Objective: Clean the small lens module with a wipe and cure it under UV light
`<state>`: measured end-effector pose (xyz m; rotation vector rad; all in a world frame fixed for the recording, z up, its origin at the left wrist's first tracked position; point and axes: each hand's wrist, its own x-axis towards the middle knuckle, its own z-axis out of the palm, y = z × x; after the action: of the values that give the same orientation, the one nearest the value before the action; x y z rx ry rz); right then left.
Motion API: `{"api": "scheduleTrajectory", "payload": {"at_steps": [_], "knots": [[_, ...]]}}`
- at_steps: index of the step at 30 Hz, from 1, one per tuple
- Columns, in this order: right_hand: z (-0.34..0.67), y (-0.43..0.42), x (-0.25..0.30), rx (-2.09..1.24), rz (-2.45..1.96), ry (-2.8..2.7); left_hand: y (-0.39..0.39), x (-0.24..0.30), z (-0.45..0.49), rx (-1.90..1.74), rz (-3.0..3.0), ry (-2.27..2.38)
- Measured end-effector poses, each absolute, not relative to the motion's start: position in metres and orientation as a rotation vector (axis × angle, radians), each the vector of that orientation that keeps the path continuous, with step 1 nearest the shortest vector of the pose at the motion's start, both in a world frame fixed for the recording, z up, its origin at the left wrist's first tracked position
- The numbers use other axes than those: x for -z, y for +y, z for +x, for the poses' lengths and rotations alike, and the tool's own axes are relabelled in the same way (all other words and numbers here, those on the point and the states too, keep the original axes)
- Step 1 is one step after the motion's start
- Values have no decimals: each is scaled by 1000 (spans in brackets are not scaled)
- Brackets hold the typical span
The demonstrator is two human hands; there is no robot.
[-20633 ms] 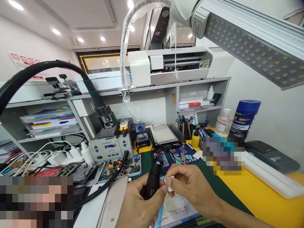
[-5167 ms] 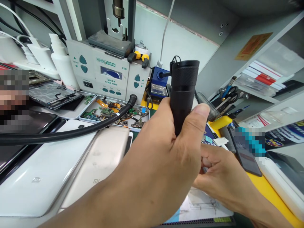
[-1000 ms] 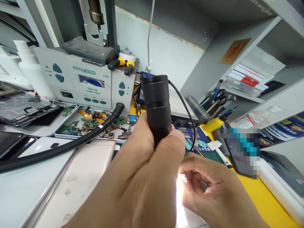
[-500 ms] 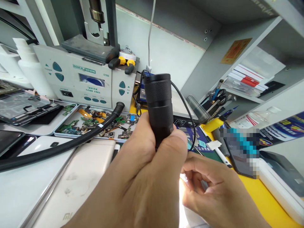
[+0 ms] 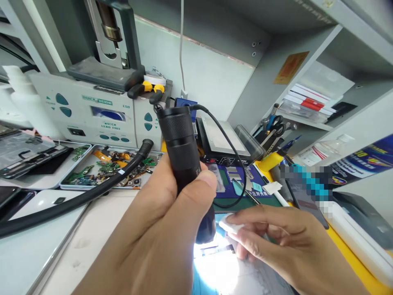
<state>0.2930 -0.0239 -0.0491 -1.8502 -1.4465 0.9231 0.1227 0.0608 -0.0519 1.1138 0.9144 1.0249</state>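
Note:
My left hand [image 5: 166,213] is wrapped round a black flashlight [image 5: 181,139], which tilts with its lit end down. Its beam makes a glaring white patch on a flat, pale panel [image 5: 254,272] that lies on the bench; glare hides the detail there. Between the thumb and fingers of my right hand [image 5: 273,237] is a small folded white wipe [image 5: 229,224], held close to the lit area. A thin black cord loops behind the flashlight.
Left stand a hot air station [image 5: 101,119], a tray of circuit boards [image 5: 69,183] and a thick black hose [image 5: 89,191] crossing over pale phones. Behind lies a heating plate [image 5: 224,139]. To the right are a tool holder [image 5: 278,127], a yellow-handled tool [image 5: 272,160] and a white bar [image 5: 356,237].
The flashlight has shifted left and now leans, so its lit end and the bright patch show. The white wipe in my right fingers has come into view. The camera view has shifted slightly.

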Motion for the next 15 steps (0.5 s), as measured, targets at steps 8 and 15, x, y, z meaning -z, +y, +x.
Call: {"api": "scheduleTrajectory", "payload": {"at_steps": [8, 15], "knots": [[307, -40, 57, -660, -1795, -1624, 55, 57, 132, -1230, 1572, 1047], [285, -26, 50, -783, -1808, -1495, 53, 52, 124, -1139, 1658, 1047]]}}
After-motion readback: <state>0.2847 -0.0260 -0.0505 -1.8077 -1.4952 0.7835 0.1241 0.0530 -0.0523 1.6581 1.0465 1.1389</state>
